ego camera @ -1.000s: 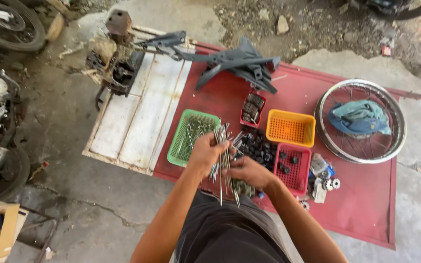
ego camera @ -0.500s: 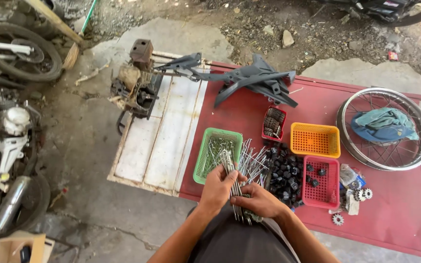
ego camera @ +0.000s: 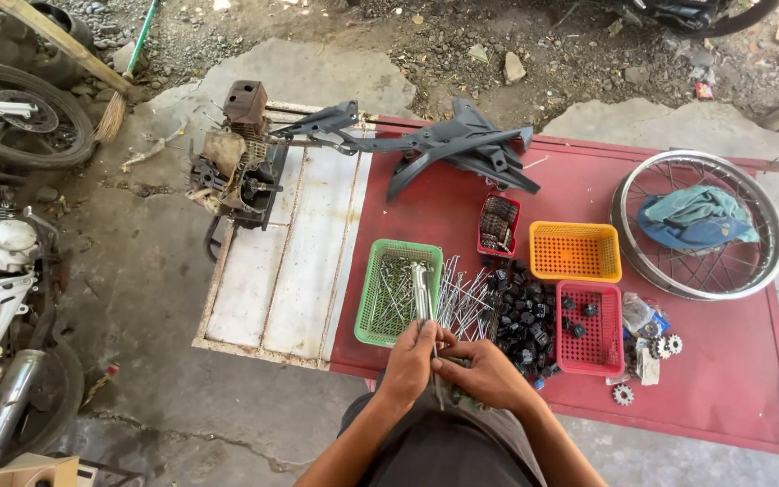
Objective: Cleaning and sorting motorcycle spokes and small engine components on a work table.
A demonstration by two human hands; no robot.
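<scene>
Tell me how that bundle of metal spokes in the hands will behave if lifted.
The spokes look thin and stiff, so they would likely fan apart and slip unless both the left hand and right hand clamp them. Loose ones probably roll.

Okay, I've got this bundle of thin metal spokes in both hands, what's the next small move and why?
Probably lower the bundle of thin metal spokes into the green plastic basket. Its tips already hang over that basket, which holds similar spokes, and the left hand and right hand both grip its lower end.
</scene>
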